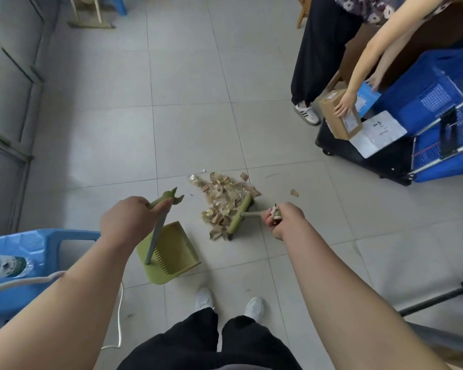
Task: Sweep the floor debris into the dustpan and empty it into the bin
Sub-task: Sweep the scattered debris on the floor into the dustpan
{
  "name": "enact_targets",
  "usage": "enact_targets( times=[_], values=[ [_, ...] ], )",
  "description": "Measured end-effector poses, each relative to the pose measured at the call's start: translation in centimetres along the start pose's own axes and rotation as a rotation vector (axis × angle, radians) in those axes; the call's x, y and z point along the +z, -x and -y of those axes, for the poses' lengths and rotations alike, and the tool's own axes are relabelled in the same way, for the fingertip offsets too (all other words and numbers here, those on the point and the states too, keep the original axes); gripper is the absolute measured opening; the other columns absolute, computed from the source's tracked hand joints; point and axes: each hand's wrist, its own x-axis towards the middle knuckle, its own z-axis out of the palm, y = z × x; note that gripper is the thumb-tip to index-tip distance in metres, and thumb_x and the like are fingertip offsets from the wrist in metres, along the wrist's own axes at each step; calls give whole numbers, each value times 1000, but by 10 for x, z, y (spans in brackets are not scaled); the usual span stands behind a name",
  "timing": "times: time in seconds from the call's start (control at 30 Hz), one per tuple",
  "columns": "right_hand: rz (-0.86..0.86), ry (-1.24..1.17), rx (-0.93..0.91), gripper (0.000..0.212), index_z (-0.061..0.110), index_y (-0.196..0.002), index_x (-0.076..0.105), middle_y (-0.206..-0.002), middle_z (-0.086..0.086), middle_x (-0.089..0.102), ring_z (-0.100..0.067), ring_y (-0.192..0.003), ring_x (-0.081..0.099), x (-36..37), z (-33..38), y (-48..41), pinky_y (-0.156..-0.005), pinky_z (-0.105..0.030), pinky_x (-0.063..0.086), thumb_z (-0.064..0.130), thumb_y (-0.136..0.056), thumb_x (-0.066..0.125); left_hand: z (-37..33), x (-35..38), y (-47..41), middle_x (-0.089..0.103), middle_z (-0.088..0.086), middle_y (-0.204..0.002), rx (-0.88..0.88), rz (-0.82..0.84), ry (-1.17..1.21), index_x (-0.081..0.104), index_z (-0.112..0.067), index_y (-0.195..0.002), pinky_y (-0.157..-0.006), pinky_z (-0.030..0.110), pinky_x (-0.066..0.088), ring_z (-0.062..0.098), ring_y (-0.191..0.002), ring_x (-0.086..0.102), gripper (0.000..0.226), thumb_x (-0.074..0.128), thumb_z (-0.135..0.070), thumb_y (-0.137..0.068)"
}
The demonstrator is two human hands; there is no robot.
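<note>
Debris (225, 201) heaped on floor tiles (193, 129), just right of dustpan (175, 253).
Left hand (129, 222) curled round dustpan handle (153, 240), pan standing on tile; right hand (284, 220) gripping broom stick (253, 214), broom head (240, 216) touching pile's right edge; second person (321, 49) beside blue crate (425, 102) at far right.

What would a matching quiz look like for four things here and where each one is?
1. dustpan
2. broom
3. debris
4. cardboard box

a. under another person's hand
b. handle held by the right hand
c. handle held by the left hand
d. loose on the floor tiles

Pairs: 1-c, 2-b, 3-d, 4-a.
</note>
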Motion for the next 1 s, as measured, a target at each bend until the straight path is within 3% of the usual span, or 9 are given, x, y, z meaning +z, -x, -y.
enact_targets(
  times=[0.13,0.3,0.47,0.57,0.7,1.0],
  values=[
    [-22,22,0,19,8,-79,42,-68,-9,45,-10,-23,41,-22,15,-1,-28,-7,24,5,-90,28,-9,-7,-5,59,0,-52,-6,11,-7,59,-16,-60,-49,25,37,19,-51,58,74,35,-84,-79],
    [-158,159,-137,16,8,-79,44,-69,-15,51,-12,-26,42,-48,33,6,-30,-9,24,-2,-84,32,-34,-19,-17,56,0,-50,30,-9,4,54,-17,-56,-49,26,33,20,-52,57,72,37,-83,-79],
    [-304,245,-229,20,1,-63,45,-61,-17,51,-16,-43,39,-72,61,-5,-35,-11,26,-7,-79,36,-62,-25,-29,56,0,-50,56,-19,7,52,-17,-57,-48,26,32,20,-51,57,73,35,-85,-78],
    [-352,270,-253,17,1,-68,47,-60,-18,52,-18,-43,43,-84,79,-22,-34,-12,30,-5,-82,40,-78,-26,-36,55,0,-50,54,-30,12,53,-18,-56,-47,26,32,19,-51,56,74,33,-86,-78],
    [-355,264,-260,20,4,-65,45,-56,-12,48,-17,-41,44,-91,108,-46,-35,-12,29,-2,-84,48,-104,-22,-46,52,0,-49,48,-39,13,50,-16,-56,-48,26,32,20,-50,54,75,33,-86,-78],
    [-313,422,-241,22,5,-63,44,-60,-13,51,-16,-36,45,-71,172,-98,-32,-12,31,-6,-81,39,-155,-16,-66,48,-1,-47,-61,-60,9,46,-16,-55,-47,25,31,20,-47,50,73,35,-84,-80]
  ],
)
